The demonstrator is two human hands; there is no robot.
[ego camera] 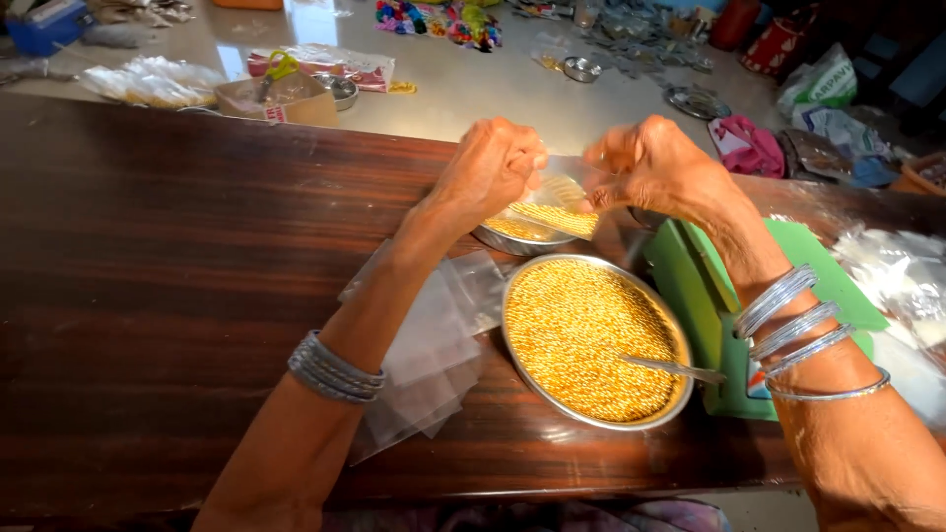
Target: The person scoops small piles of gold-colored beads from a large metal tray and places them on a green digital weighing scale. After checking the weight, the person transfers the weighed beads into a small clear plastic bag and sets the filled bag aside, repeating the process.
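My left hand (490, 167) and my right hand (654, 166) both pinch a small clear plastic pouch (554, 209) part-filled with golden beads, held above a small steel bowl (522, 236) of the same beads. Nearer to me a large round steel plate (594, 341) is heaped with golden beads, and a metal spoon (672, 368) rests in it. A loose pile of empty clear pouches (434, 345) lies on the dark wooden table (148, 286) under my left forearm. Both wrists wear silver bangles.
A green folder or box (705, 296) lies right of the plate, with crumpled clear plastic (902, 286) beyond it. The floor past the table holds bags, a cardboard box (281, 99), steel dishes, coloured trinkets and a pink cloth (749, 146).
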